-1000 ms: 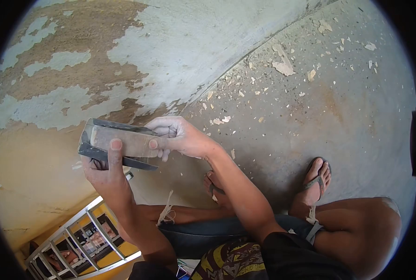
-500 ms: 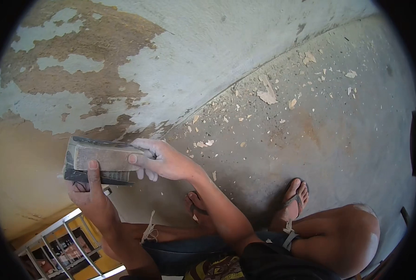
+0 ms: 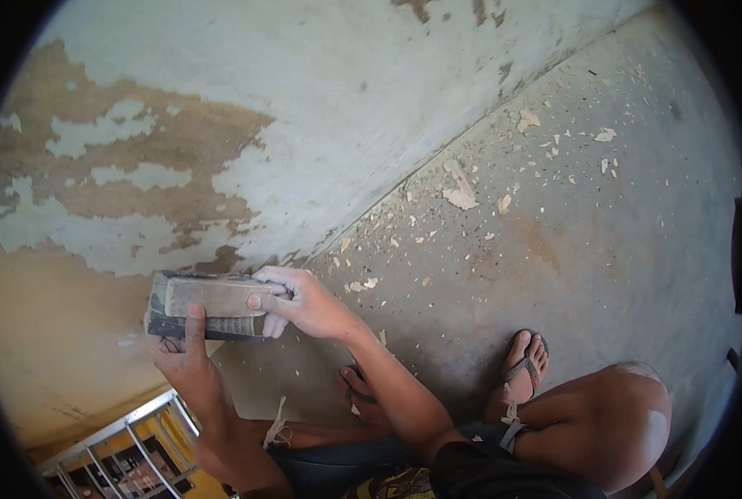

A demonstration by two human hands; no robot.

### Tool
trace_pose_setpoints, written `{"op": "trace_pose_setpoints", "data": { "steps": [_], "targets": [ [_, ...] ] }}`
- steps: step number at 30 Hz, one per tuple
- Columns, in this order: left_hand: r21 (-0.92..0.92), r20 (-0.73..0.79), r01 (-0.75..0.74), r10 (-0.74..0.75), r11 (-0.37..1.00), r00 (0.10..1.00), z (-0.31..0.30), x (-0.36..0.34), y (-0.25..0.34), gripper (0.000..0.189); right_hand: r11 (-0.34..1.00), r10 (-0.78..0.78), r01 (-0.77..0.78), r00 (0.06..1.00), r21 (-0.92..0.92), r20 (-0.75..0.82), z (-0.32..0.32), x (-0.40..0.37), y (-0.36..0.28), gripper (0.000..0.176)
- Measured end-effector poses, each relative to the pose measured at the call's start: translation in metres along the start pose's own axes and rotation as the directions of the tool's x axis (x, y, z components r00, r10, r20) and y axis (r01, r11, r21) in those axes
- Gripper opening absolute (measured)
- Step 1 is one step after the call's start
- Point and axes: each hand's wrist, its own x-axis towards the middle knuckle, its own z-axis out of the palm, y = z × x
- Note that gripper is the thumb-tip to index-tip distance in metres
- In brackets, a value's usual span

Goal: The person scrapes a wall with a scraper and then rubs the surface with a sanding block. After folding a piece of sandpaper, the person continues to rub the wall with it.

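Observation:
A dusty wooden block (image 3: pixel 221 297) lies on a dark sheet (image 3: pixel 161 303) that looks like sandpaper, folded up along its edges. Printing shows on the sheet's lower flap. My left hand (image 3: pixel 184 349) grips the left and lower side, its thumb pressed on the block's face and its other fingers mostly hidden beneath. At the right end, my right hand (image 3: pixel 300 303) pinches the block with the thumb on top. Pale dust coats its fingers. Both hands hold the block and sheet in front of the wall (image 3: pixel 304 108).
Paint has peeled off the wall in large brown patches. Paint flakes (image 3: pixel 461 190) are scattered over the concrete floor (image 3: pixel 604 266) along the wall's foot. A metal grille (image 3: pixel 130 428) stands at lower left. My sandalled foot (image 3: pixel 526 362) and bent knee (image 3: pixel 629 424) are at lower right.
The block, sheet and both hands sit slightly farther right and lower in view. The wall and floor have shifted too, as the camera turned. Both hands keep their hold.

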Motion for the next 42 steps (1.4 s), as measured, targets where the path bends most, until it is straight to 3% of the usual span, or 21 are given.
{"op": "trace_pose_setpoints", "data": {
  "steps": [3,8,11,13,15,17,19,22,24,27,28,29,30,31,33,35,37,38,39,40,42],
  "targets": [
    [0.007,0.072,0.022,-0.023,1.000,0.997,0.003,0.002,0.001,0.037,0.999,0.001,-0.003,0.998,-0.038,-0.070,-0.009,-0.002,-0.004,0.032],
    [-0.026,0.036,0.027,-0.026,0.999,0.999,0.003,0.006,-0.004,0.037,0.996,-0.041,0.033,0.995,-0.086,-0.089,-0.018,-0.007,-0.017,0.032],
    [-0.023,0.028,-0.009,0.010,1.000,1.000,0.003,0.008,-0.007,0.040,0.988,-0.062,0.058,0.998,-0.142,-0.026,-0.018,-0.008,-0.020,0.035],
    [0.137,0.050,-0.021,0.014,0.990,0.999,0.006,0.008,-0.004,0.042,0.965,-0.017,0.019,1.000,-0.262,0.011,-0.013,-0.008,-0.025,0.041],
    [0.136,0.042,-0.020,0.014,0.991,0.999,0.002,0.011,-0.005,0.042,0.957,-0.007,0.008,1.000,-0.290,0.005,-0.006,-0.009,-0.028,0.046],
    [0.133,0.040,-0.012,0.007,0.991,0.999,0.006,0.012,-0.002,0.042,0.807,-0.386,0.339,0.923,-0.484,0.004,-0.001,-0.004,-0.023,0.046],
    [-0.126,0.029,0.099,-0.096,0.987,0.995,0.006,0.006,0.010,0.041,0.812,-0.382,0.295,0.921,-0.503,-0.076,0.003,-0.004,-0.025,0.046],
    [-0.097,0.029,0.097,-0.094,0.991,0.995,-0.009,0.009,-0.005,0.036,0.860,-0.293,0.200,0.947,-0.469,-0.134,0.003,-0.001,-0.026,0.049],
    [-0.068,0.021,0.125,-0.124,0.990,0.992,-0.013,0.009,-0.006,0.035,0.746,-0.478,0.322,0.868,-0.583,-0.133,0.003,0.006,-0.015,0.047],
    [0.012,0.030,0.168,-0.168,0.986,0.985,-0.022,0.011,-0.007,0.036,0.681,-0.597,0.384,0.784,-0.624,-0.170,0.012,0.012,-0.003,0.041],
    [0.065,0.042,0.181,-0.184,0.981,0.982,-0.024,0.012,-0.006,0.038,0.680,-0.599,0.389,0.784,-0.622,-0.164,0.014,0.011,-0.003,0.041],
    [0.064,0.031,0.175,-0.177,0.983,0.984,-0.018,0.010,0.000,0.038,0.811,-0.440,0.296,0.877,-0.505,-0.193,0.016,0.007,-0.009,0.041],
    [0.063,0.021,0.043,-0.044,0.997,0.999,-0.006,0.006,0.010,0.038,0.908,-0.264,0.178,0.946,-0.379,-0.188,0.018,0.004,-0.013,0.041],
    [0.068,0.005,-0.090,0.090,0.994,0.996,0.000,0.006,0.020,0.038,0.907,-0.264,0.187,0.951,-0.377,-0.162,0.016,0.006,-0.012,0.041],
    [0.140,-0.037,-0.141,0.148,0.980,0.988,-0.007,0.008,0.030,0.034,0.818,-0.411,0.292,0.900,-0.495,-0.149,0.008,0.007,-0.013,0.040],
    [0.208,-0.093,-0.156,0.178,0.966,0.980,-0.020,0.008,0.038,0.032,0.881,-0.263,0.174,0.953,-0.440,-0.149,-0.001,0.002,-0.023,0.037],
    [-0.028,0.036,-0.392,0.393,0.919,0.919,-0.042,0.011,0.044,0.043,0.729,-0.444,0.243,0.880,-0.640,-0.171,-0.014,-0.001,-0.021,0.037],
    [-0.184,0.043,-0.392,0.405,0.902,0.913,-0.026,0.001,0.067,0.050,0.729,-0.400,0.217,0.905,-0.650,-0.147,-0.021,-0.005,-0.023,0.037],
    [-0.168,-0.001,-0.358,0.363,0.918,0.932,-0.031,0.000,0.075,0.050,0.720,-0.375,0.171,0.911,-0.672,-0.170,-0.026,-0.007,-0.026,0.036],
    [0.089,0.007,-0.563,0.565,0.821,0.825,-0.035,-0.001,0.082,0.049,0.714,-0.346,0.121,0.917,-0.690,-0.198,-0.028,-0.008,-0.025,0.036],
    [0.517,0.245,-0.772,0.800,0.371,0.548,-0.045,-0.003,0.097,0.046,0.772,-0.264,0.079,0.943,-0.631,-0.204,-0.028,-0.009,-0.025,0.035]
  ]
}}
